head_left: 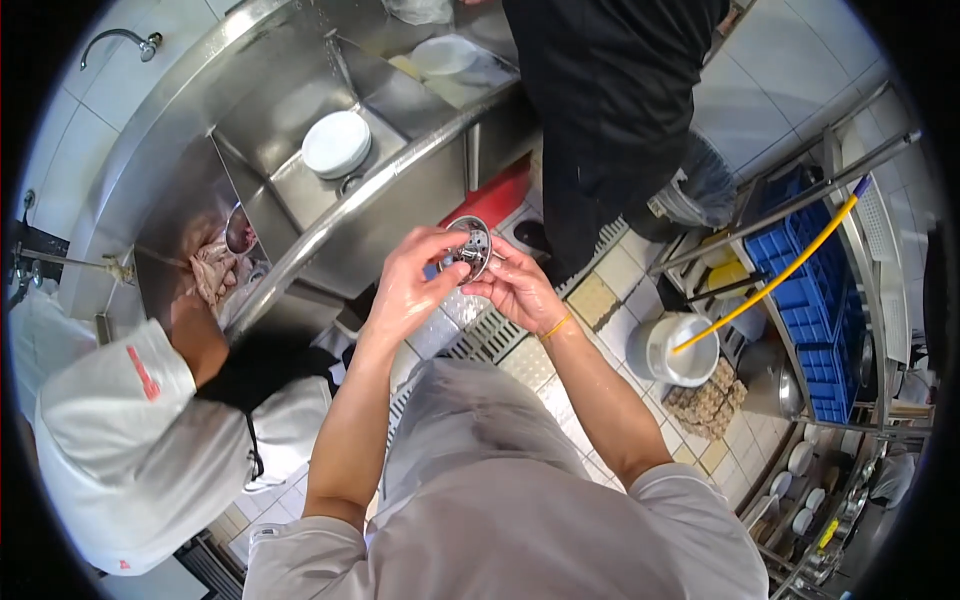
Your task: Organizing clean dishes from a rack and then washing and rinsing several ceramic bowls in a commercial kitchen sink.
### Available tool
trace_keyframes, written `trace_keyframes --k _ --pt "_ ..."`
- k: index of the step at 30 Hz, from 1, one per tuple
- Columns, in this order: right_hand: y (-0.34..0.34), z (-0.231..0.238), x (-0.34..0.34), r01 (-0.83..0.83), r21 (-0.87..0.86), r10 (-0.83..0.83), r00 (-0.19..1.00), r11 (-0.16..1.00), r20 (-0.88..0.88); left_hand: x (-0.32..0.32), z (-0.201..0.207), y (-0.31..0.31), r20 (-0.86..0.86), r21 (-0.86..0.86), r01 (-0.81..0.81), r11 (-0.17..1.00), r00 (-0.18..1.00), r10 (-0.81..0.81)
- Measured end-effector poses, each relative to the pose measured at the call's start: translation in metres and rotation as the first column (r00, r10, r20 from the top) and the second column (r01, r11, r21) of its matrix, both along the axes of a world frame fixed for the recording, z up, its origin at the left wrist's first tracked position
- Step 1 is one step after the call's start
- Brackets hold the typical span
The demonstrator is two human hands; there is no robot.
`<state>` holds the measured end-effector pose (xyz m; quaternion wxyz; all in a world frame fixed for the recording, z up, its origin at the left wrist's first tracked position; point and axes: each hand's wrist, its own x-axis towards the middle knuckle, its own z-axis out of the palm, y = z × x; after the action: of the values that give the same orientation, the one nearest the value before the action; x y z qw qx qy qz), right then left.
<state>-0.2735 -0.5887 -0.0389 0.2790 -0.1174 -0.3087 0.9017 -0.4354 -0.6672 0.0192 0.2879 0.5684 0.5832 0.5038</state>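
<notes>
A small round metal strainer (pixel 468 246) is held up at the centre of the frame, above the tiled floor (pixel 600 300) and its drain grate (pixel 487 335). It is gripped between both hands: the left hand (pixel 415 280) is closed on its left rim, and the right hand (pixel 520 290), with a yellow band at the wrist, is closed on its lower right edge, the fingers (pixel 487 268) curled toward the middle of the piece. What is being picked at inside the strainer is too small to be told.

For this handling to go well, the rim should be kept pinched firmly by one hand while the other works at the centre, and the piece should be held over the grate so that anything falling is caught there.

A steel sink (pixel 330 190) runs across the upper left, with a stack of white plates (pixel 337 143) in one basin. A co-worker in white (pixel 130 430) is bent over the sink at the lower left, and a person in black (pixel 610 110) stands at the top, just beyond the strainer; room for the elbows is judged tight. A white bucket (pixel 672 350), a yellow hose (pixel 770 285) and blue crates (pixel 810 300) are seen at the right.
</notes>
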Motion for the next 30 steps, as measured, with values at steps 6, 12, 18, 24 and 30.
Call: trace_keyframes --k 6,12,18,24,30 --pt "-0.043 -0.031 0.032 -0.064 -0.087 0.069 0.996 0.994 0.051 0.027 -0.039 -0.043 -0.295 0.020 0.050 0.999 0.955 -0.042" --pt "-0.094 -0.053 0.027 -0.088 -0.197 0.099 0.994 0.977 0.050 0.029 -0.052 -0.111 -0.203 -0.092 -0.003 0.996 0.979 -0.015" --pt "-0.151 -0.052 -0.003 -0.177 -0.191 0.192 0.979 0.966 0.064 0.013 -0.061 -0.179 -0.113 -0.104 -0.103 0.989 0.989 0.091" --pt "-0.178 -0.041 -0.022 -0.326 -0.213 0.337 0.942 0.921 0.016 -0.002 -0.052 -0.218 -0.097 -0.096 -0.157 0.983 0.984 0.148" --pt "-0.189 -0.030 -0.039 -0.388 -0.064 0.392 0.914 0.920 0.099 -0.013 -0.038 -0.238 -0.144 0.006 -0.174 0.985 0.974 0.173"
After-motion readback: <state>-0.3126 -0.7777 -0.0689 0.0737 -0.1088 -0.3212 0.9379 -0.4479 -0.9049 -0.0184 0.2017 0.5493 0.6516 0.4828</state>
